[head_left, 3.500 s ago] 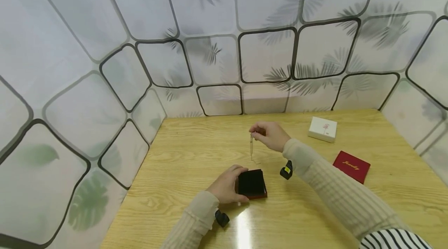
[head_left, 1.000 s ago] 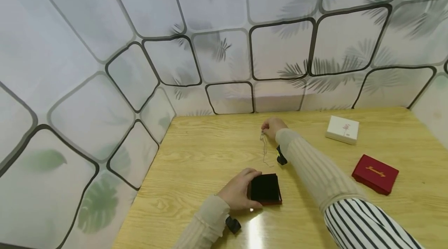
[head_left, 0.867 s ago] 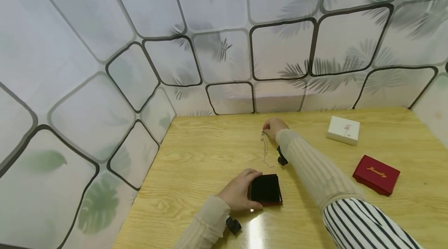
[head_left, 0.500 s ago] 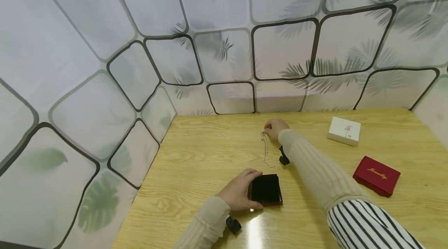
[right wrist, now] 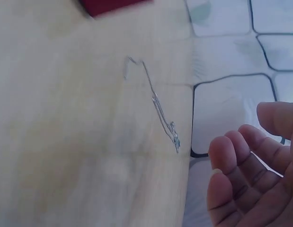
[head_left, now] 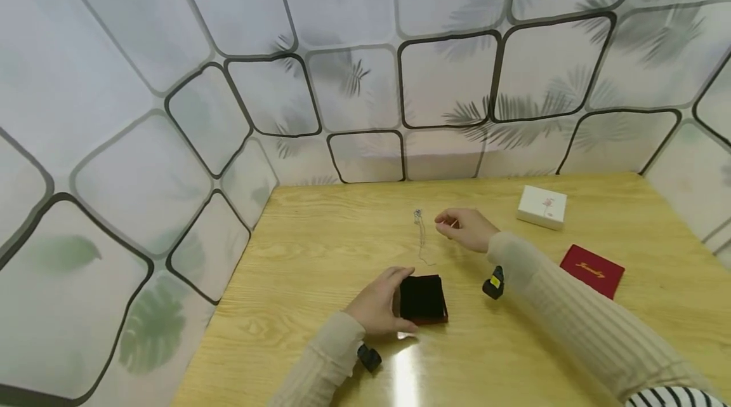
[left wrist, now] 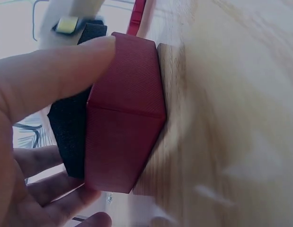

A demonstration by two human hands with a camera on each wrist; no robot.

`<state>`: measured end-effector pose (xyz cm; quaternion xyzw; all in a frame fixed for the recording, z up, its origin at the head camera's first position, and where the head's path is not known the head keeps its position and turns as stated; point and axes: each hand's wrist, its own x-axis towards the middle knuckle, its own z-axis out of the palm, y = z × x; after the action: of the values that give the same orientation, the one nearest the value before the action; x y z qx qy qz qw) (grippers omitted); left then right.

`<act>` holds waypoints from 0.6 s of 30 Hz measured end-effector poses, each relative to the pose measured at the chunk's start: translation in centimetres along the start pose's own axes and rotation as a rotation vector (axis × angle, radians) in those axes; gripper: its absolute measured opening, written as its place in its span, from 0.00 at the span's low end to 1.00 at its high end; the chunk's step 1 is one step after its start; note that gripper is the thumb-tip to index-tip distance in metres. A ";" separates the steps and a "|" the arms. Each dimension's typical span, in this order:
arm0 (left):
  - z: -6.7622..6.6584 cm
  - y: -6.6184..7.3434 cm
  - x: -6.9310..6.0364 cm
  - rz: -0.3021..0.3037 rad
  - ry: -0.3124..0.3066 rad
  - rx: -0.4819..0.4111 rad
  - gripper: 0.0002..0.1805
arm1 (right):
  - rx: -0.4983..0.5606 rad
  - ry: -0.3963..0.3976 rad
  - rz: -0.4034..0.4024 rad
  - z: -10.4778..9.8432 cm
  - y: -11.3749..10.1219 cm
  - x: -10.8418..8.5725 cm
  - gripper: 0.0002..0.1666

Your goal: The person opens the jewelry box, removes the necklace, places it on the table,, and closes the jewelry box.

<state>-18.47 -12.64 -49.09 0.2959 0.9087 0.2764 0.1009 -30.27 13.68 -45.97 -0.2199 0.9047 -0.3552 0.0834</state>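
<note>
A left hand [head_left: 378, 304] full, a right hand [head_left: 467, 229] free, a red box [head_left: 431, 321] and a silvery chain [right wrist: 156, 99]

The biggest thing before me is the patterned wall covering [head_left: 354, 13], pale panels outlined in grey and black with faded leaves, and it turns the corners at both sides. Up against it stands a table [head_left: 325, 229] of yellowish wood grain, a bright glare showing near its front.

Cream ribbed sleeves [head_left: 582, 324] reach in from the near side; striped cloth shows at the bottom right corner. The left hand grips the red box, thumb along the near side, fingers round the far side. The right hand holds nothing: its fingers are loosely bent, just to the right of the chain and not touching it.

Over on the right lies a flat red cover [head_left: 595, 270] with gold lettering that reads "Jewelry", its lower edge partly behind the right sleeve. Farther back sits a white box [head_left: 542, 207] with a small pink flower design. The red box stands on the table towards the front, a black pad [head_left: 421, 296] on top, rising above the red walls.

A small black device [head_left: 493, 283] sits under each wrist. Slightest of all is the chain, stretched on the table beyond the red box, with its far end bunched and the thin near end close to the box but apart from it.
</note>
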 end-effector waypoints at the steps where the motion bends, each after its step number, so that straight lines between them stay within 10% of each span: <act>1: -0.1 0.0 -0.1 -0.004 0.002 -0.001 0.58 | -0.011 -0.007 -0.011 0.0 -0.1 -0.8 0.23; 18: -0.8 0.0 -1.2 -0.030 0.047 0.026 0.57 | 0.082 -0.176 -0.074 3.0 -1.4 -9.8 0.42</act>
<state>-17.81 -13.67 -48.41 0.2771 0.9186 0.2701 0.0799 -20.18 15.44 -47.25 -0.2801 0.8698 -0.3741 0.1584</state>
